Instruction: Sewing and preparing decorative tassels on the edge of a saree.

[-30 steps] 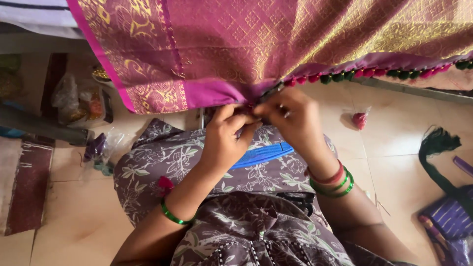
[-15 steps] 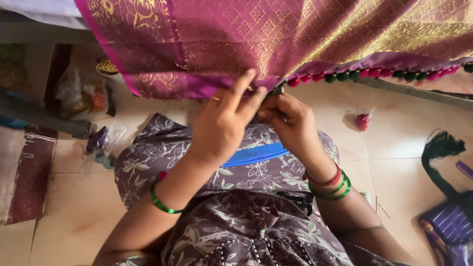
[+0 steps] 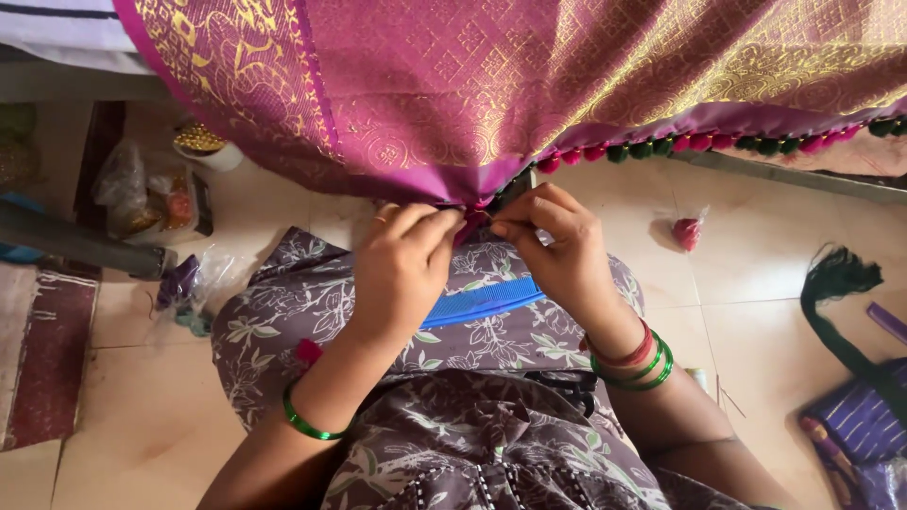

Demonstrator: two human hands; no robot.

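Both hands (image 3: 402, 269) (image 3: 557, 250), pinching sari hem (image 3: 472, 194)

So the person's wearing a brownish-purple dress (image 3: 472, 434) with a pale leaf and flower print all over, both arms bare. Left hand (image 3: 402, 269) has a thin ring on one finger and a single green bangle (image 3: 307, 423) at the wrist. Right hand (image 3: 557, 250) side has a stack of bangles (image 3: 635, 364), a couple of green ones with red ones mixed in.
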